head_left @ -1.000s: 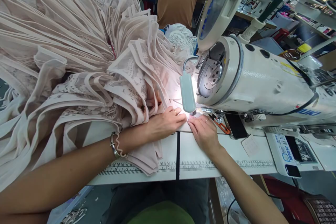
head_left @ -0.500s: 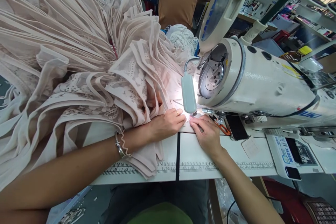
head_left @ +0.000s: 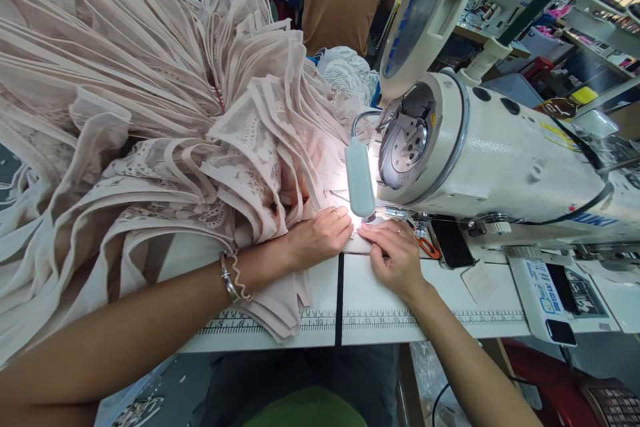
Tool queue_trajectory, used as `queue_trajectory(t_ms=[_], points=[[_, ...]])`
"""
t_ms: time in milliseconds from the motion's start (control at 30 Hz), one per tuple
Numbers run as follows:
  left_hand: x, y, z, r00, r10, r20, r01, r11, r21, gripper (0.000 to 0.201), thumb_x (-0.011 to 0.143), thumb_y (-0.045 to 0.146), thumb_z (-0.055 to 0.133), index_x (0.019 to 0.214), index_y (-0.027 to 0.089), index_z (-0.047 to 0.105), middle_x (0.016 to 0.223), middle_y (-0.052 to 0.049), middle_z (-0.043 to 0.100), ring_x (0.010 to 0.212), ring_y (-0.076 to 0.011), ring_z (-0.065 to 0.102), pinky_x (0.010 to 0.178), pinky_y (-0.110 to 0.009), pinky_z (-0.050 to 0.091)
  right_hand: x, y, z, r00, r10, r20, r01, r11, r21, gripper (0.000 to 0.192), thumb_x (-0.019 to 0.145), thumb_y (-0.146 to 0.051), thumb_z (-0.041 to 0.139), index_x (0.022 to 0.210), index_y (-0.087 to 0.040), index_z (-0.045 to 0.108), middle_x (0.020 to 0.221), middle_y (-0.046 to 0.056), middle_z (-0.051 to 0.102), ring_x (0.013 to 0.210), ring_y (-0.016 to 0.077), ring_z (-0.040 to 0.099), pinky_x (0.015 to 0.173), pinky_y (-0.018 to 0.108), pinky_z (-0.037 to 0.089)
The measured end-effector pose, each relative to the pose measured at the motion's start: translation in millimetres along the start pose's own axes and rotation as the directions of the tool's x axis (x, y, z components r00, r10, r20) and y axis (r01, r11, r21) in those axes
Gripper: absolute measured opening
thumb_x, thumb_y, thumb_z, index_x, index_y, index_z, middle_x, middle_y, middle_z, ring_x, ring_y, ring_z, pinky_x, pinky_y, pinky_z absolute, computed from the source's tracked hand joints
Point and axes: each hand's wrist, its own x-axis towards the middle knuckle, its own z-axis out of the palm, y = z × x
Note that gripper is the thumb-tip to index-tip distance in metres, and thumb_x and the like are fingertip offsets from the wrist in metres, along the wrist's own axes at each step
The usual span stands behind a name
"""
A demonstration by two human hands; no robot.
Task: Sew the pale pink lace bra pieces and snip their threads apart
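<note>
Pale pink fabric pieces (head_left: pixel 250 140), many, layered, partly lace: heaped over the left of the white worktable (head_left: pixel 355 287) and reaching to the lit spot below the machine head. We note a thin red strip (head_left: pixel 219 99) among the folds.

Left hand (head_left: pixel 320 235), one: back upward, fingers curled in, set against the right edge of the heap. Glare covers its fingertips; we cannot tell whether they grip cloth. Its forearm crosses the lower folds; at the wrist, a metal bracelet (head_left: pixel 229 280) and a wavy band.

Right hand (head_left: pixel 397 250), one: forefinger reaching to the lit spot, thumb bent beneath, a narrow space between the hands. We cannot tell whether it pinches anything. One ring (head_left: pixel 400 231).

Sewing machine (head_left: pixel 505 160), white, one: head just beyond the right hand. Before it hangs a grey-green lamp (head_left: pixel 360 177), lit; above, a round lens in a white frame (head_left: pixel 417 20), tilted.

Right of the right hand we list an orange tool (head_left: pixel 429 248), a dark phone-like slab (head_left: pixel 453 243), a paper slip (head_left: pixel 479 280) and a white control box (head_left: pixel 543 290).

Along the table's front edge: a printed ruler (head_left: pixel 410 317), crossed by a black stripe (head_left: pixel 339 297).

Beyond the heap: white lace (head_left: pixel 347 73), bundled; farther off, a person in a brown top (head_left: pixel 345 0).
</note>
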Motion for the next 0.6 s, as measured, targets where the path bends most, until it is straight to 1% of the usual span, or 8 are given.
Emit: queue_trajectory(t_ms=[200,367,467,600], points=[[0.1,-0.4,-0.1,0.999,-0.012,-0.034,0.011,1.000,-0.006,0.027,0.088,-0.004,0.039,0.075,0.014,0.054,0.067,-0.003,0.053,0.060,-0.0155,0.045,0.058,-0.028,0.034,-1.8,0.2,1.6,1.000,0.023,-0.007,-0.023,1.000,0.001,0.037,0.077,-0.001,0.048,0.097,-0.021,0.072,0.090,0.000,0.077,0.081,0.0159,0.070,0.082,0.032,0.053],[-0.6,-0.5,1.3,1.000,-0.012,-0.009,0.012,1.000,-0.005,0.029,0.089,-0.006,0.035,0.078,0.014,0.054,0.067,-0.002,0.053,0.060,-0.0153,0.046,0.058,-0.028,0.034,-1.2,0.2,1.7,1.000,0.021,-0.018,-0.021,1.000,-0.006,0.036,0.077,-0.002,0.048,0.095,-0.022,0.072,0.087,0.000,0.076,0.081,0.0167,0.069,0.080,0.032,0.053],[-0.1,-0.7,1.9,1.000,-0.013,0.003,0.013,1.000,-0.015,0.028,0.091,-0.004,0.036,0.079,0.014,0.054,0.069,-0.002,0.053,0.062,-0.0156,0.047,0.060,-0.029,0.035,-1.7,0.5,1.3,1.000,0.029,-0.012,-0.029,1.000,-0.001,0.037,0.077,-0.002,0.048,0.096,-0.022,0.073,0.088,0.000,0.076,0.081,0.0162,0.069,0.079,0.031,0.053],[-0.3,0.0,2.6,0.999,-0.021,0.026,0.022,0.998,-0.057,0.026,0.091,-0.002,0.039,0.077,0.013,0.055,0.071,-0.004,0.054,0.066,-0.0168,0.048,0.061,-0.029,0.034,-2.6,0.9,0.5,1.000,-0.011,0.022,0.012,0.999,-0.042,0.036,0.077,-0.004,0.050,0.097,-0.022,0.074,0.092,0.001,0.076,0.086,0.0174,0.067,0.083,0.032,0.051]])
